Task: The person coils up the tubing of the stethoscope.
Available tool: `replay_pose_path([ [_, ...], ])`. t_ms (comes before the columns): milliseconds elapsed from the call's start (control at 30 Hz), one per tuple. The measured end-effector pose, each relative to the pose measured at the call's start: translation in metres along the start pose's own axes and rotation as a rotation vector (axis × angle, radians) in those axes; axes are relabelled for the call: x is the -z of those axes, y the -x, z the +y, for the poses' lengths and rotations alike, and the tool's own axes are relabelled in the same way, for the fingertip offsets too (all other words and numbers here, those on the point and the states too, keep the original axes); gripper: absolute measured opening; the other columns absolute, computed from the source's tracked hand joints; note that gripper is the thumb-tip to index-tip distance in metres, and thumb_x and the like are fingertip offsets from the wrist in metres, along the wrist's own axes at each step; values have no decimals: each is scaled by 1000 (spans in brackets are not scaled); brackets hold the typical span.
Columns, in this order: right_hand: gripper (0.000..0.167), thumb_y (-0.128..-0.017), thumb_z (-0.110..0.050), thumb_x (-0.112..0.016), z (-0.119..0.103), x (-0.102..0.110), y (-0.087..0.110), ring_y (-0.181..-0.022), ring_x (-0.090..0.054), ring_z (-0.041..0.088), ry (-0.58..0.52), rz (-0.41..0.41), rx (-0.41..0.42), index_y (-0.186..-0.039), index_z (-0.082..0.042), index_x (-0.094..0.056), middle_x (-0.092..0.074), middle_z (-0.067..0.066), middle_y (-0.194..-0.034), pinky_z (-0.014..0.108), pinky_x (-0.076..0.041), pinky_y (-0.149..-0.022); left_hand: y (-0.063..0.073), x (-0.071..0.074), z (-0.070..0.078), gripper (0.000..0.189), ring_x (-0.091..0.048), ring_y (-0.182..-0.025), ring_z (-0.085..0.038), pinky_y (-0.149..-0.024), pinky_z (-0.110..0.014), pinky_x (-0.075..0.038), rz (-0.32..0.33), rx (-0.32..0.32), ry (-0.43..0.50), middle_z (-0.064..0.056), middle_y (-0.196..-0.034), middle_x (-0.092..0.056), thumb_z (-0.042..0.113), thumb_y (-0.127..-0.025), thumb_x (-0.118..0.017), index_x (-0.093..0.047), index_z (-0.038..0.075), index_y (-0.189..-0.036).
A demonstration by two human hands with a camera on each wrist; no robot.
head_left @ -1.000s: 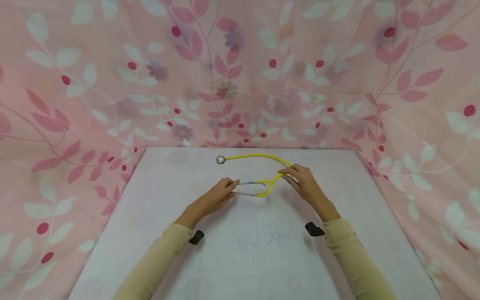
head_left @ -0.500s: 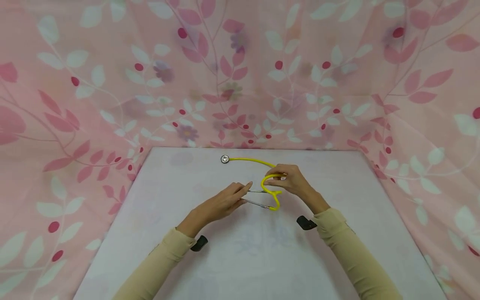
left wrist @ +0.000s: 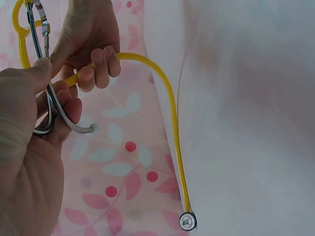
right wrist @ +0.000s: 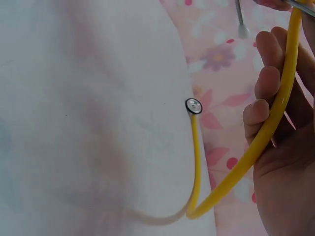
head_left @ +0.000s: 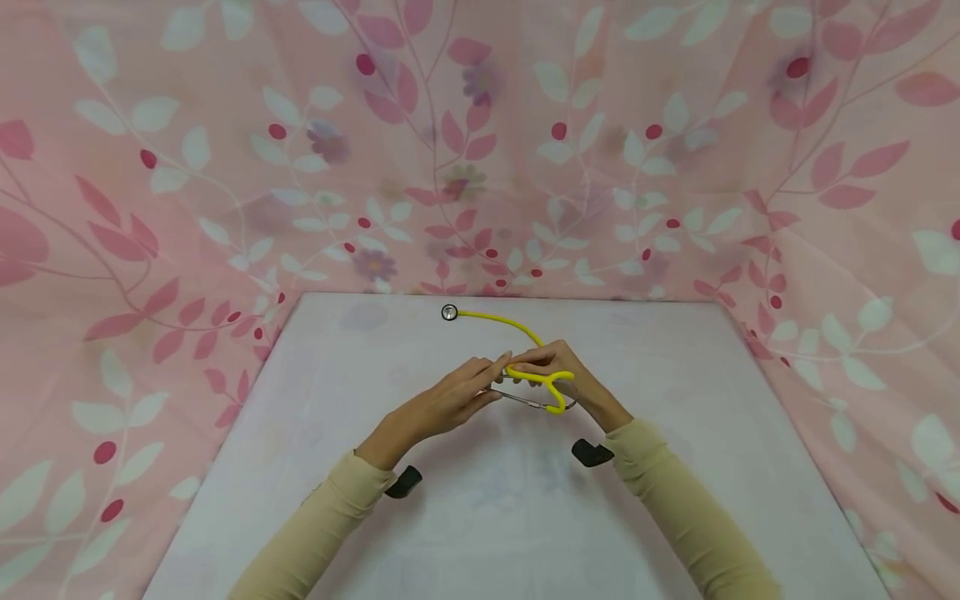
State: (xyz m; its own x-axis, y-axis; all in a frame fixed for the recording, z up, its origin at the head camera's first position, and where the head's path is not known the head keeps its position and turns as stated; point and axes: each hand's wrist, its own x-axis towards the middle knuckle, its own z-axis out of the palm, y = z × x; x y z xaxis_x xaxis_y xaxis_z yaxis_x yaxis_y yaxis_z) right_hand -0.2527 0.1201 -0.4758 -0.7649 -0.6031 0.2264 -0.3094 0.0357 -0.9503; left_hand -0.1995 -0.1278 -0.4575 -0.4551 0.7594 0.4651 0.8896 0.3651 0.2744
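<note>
A stethoscope with yellow tubing is held above the white table. My left hand pinches its metal ear tubes between thumb and fingers, and one ear tip sticks out past the fingertips in the left wrist view. Close beside it, my right hand curls its fingers round the tubing, which is folded back along the ear tubes. The yellow Y-joint shows between the hands and the right wrist. At the far end of the tube, the round chest piece lies near the table's back edge.
The white-covered table spreads under both arms. Pink floral cloth hangs behind and at both sides. A dark wrist-worn device sits under the right cuff, and another black device under the left.
My right hand has moved left and slightly down to the left hand, folding the tubing back over the ear tubes. The left hand has shifted slightly right. The chest piece has barely moved.
</note>
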Motion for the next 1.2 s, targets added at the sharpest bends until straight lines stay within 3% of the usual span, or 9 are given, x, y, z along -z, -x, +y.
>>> replay_pose_path([
  [233, 29, -98, -13, -59, 1, -6, 3, -52, -48, 38, -21, -24, 94, -101, 13, -71, -71, 13, -73, 29, -43, -45, -2, -1, -2, 60, -56, -103, -17, -87, -23, -51, 13, 5, 24, -8, -114, -60, 20, -98, -60, -37, 0, -149],
  [433, 29, -98, -19, -60, 3, -7, 5, -57, -58, 29, 15, 23, 56, -109, 6, -72, -69, 29, -84, 30, -51, -52, -4, -1, -3, 55, -54, -100, -15, -82, -22, -50, 39, 42, 30, -6, -111, -60, 19, -95, -64, -46, 7, -145],
  [533, 41, -98, -24, -60, 2, -11, 8, -62, -64, 25, -21, 17, 82, -113, 14, -67, -64, 40, -89, 37, -56, -59, -4, -3, -5, 54, -54, -101, -15, -82, -21, -51, 50, 45, 34, -7, -111, -60, 18, -94, -65, -48, 6, -144],
  [600, 43, -98, -20, -60, -2, -15, 10, -64, -66, 28, -35, 22, 86, -116, 20, -61, -61, 44, -91, 44, -59, -63, -5, -4, -5, 53, -55, -102, -15, -83, -21, -51, 59, 49, 24, -8, -113, -60, 18, -94, -65, -49, 6, -143],
  [733, 34, -98, 1, -53, -10, -27, 17, -76, -66, 47, 31, 41, 43, -124, 22, -53, -62, 42, -100, 55, -57, -75, -6, -8, -9, 53, -55, -102, -16, -83, -21, -52, 79, 65, -17, -9, -116, -58, 16, -94, -65, -49, 6, -144],
  [833, 39, -95, 11, -52, -4, -35, 21, -80, -65, 49, 91, 57, 29, -133, 18, -48, -65, 37, -102, 47, -59, -78, -5, -12, -16, 54, -55, -101, -17, -83, -24, -53, 90, 93, -57, -9, -116, -58, 12, -94, -65, -48, 7, -144],
  [933, 44, -96, 8, -52, 14, -41, 22, -80, -66, 47, 145, 79, 51, -139, 12, -45, -67, 34, -99, 46, -59, -77, -6, -17, -22, 54, -55, -100, -18, -82, -25, -53, 106, 131, -93, -10, -115, -59, 9, -93, -66, -48, 8, -144],
  [1033, 39, -99, -4, -54, 27, -44, 23, -77, -70, 35, 284, 121, 48, -137, 5, -53, -72, 22, -96, 45, -59, -75, -8, -21, -25, 53, -55, -98, -20, -82, -27, -53, 129, 166, -117, -11, -112, -60, 9, -93, -67, -50, 8, -143],
  [1200, 35, -97, -12, -61, 18, -46, 28, -76, -72, 20, 444, 156, -19, -130, 0, -62, -76, 7, -91, 24, -57, -71, -11, -25, -33, 50, -55, -95, -22, -79, -31, -53, 185, 202, -137, -13, -108, -59, 7, -90, -70, -54, 6, -138],
])
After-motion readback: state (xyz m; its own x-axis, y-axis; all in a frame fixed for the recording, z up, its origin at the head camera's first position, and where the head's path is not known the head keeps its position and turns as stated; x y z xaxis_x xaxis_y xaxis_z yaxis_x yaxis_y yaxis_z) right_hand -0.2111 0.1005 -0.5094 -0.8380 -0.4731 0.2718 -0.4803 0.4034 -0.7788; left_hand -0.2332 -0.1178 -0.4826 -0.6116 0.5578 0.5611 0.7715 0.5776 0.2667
